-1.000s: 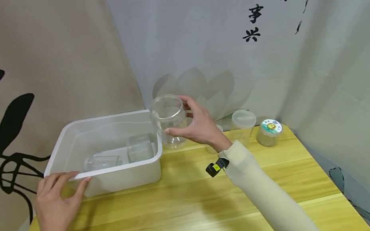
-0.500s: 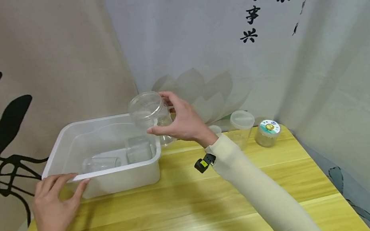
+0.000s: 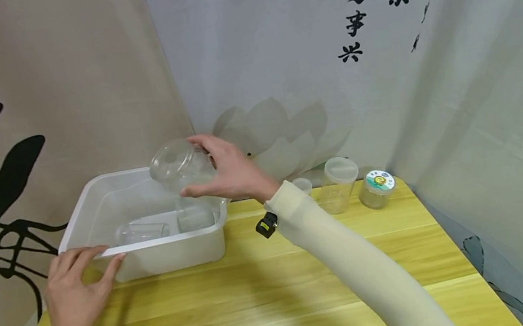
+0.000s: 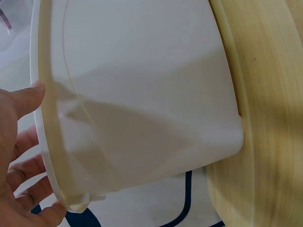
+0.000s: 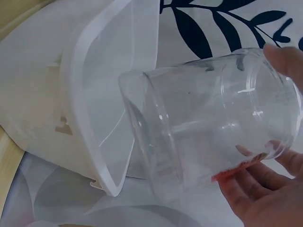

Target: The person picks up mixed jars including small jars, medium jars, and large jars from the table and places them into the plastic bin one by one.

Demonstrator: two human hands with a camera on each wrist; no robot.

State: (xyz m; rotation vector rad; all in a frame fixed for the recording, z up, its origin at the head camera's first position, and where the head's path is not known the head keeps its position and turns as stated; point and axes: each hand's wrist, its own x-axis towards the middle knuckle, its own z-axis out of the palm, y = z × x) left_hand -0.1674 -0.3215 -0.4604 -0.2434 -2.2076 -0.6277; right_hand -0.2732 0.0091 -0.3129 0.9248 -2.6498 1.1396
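Note:
My right hand (image 3: 232, 170) grips a clear plastic jar (image 3: 176, 162), tilted over the right part of the white plastic tub (image 3: 173, 256). The right wrist view shows this jar (image 5: 199, 127) held between thumb and fingers near one end, with a red-printed strip by the fingers; its other end points toward the tub's rim (image 5: 78, 94). My left hand (image 3: 77, 295) pinches the tub's rim at the front left corner, thumb and fingers on either side of the edge (image 4: 40, 127). Inside the tub lie a narrow clear cup (image 3: 141, 231) and a wider clear jar (image 3: 193, 216).
Right of the tub, on the wooden table (image 3: 262, 299), stand a tall lidded clear jar (image 3: 342, 187) and a short jar with a printed lid (image 3: 379, 190). Another small container (image 3: 303, 185) is partly hidden behind the right sleeve. Fabric curtains (image 3: 263, 43) hang close behind.
My right hand has carried the clear jar leftward from beside the tub to over it, tipping it further. My left hand keeps its hold on the rim.

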